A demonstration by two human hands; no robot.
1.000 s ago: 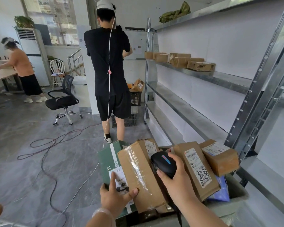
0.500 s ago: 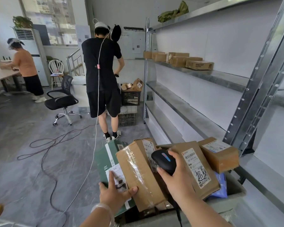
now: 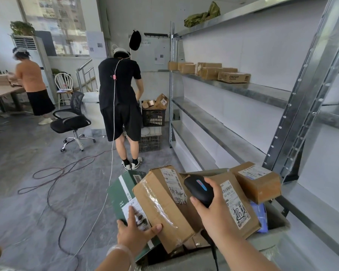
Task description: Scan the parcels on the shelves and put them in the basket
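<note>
Currently, several parcels sit piled in the basket [image 3: 276,235], while more boxes [image 3: 209,72] wait on the upper shelf [image 3: 243,89]; the task appears partly complete. The right hand [image 3: 213,214] grips the scanner [image 3: 200,189] just above the taped parcel [image 3: 160,208]. The left hand [image 3: 134,234] rests spread on the green box [image 3: 123,190], thumb touching the taped parcel.

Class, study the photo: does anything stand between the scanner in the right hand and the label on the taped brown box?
Nothing visible does. The right hand holds the scanner just right of the taped brown box, whose label lies uncovered; the left hand touches it lower down, clear of the label.
</note>
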